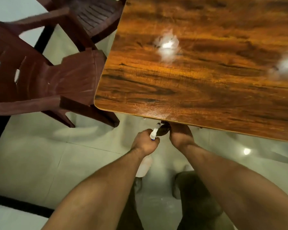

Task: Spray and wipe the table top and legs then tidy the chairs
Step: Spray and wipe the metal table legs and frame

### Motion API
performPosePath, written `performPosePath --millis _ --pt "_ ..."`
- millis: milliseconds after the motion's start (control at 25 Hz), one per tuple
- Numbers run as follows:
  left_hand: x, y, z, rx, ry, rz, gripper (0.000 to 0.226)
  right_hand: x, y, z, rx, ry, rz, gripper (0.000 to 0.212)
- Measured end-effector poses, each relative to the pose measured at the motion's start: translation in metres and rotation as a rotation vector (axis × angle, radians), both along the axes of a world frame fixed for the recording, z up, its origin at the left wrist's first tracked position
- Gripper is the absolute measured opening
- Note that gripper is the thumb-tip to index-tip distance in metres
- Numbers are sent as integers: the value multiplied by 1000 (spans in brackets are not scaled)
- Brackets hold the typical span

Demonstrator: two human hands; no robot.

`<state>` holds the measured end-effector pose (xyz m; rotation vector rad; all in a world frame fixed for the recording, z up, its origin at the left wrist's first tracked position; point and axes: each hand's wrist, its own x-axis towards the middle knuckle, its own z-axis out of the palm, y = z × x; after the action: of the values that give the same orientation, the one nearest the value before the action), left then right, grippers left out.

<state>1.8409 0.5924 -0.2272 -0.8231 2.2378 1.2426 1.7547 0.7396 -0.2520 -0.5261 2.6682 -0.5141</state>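
At the lower centre, under the table [198,83] edge, the left hand [145,144] grips a white spray bottle [154,132], while the right hand [181,136] meets a dark cloth [164,131], its grip untellable.

1. A pale, glossy tiled floor [90,163] with thin grout lines fills the near part.
2. Black floor strips [20,206] cross it at the left.
3. A small bright light reflection [246,151] shines on the tiles at the right.
4. A glossy orange-brown wood-grain table top [206,90] with a rounded corner fills the far right and carries white glare patches [168,45].
5. Two dark maroon moulded plastic chairs stand just beside its left edge, the near chair [40,83] and the far chair [93,17] with a slatted seat.
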Motion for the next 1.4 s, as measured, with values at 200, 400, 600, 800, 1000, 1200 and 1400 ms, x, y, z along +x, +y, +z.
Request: performPosePath --millis 200,400,600,800,1000,1200,1400 --pt "-47 -4 -144 -4 111 15 11 -63 -8 -121 -124 -72 113 22" --pt "-81 -26 -293 -66 262 124 6 -129 -15 -249 -177 -46 -80 47" --pt "-120 -51 -357 -56 417 179 14 -162 -27 -305 -198 -4 -301 55" --pt "-156 -63 -362 -103 661 116 29 -183 -44 -317 -191 -59 -404 34" --pt "-182 -74 -324 -40 875 115 7 -213 -87 -285 -917 -460 -889 25" --pt "-192 -91 -281 65 921 215 22 -214 -133 -260 -1489 -796 -619 43" --pt "-192 -96 -265 34 958 180 18 -208 -153 -235 -1512 -748 -321 25"
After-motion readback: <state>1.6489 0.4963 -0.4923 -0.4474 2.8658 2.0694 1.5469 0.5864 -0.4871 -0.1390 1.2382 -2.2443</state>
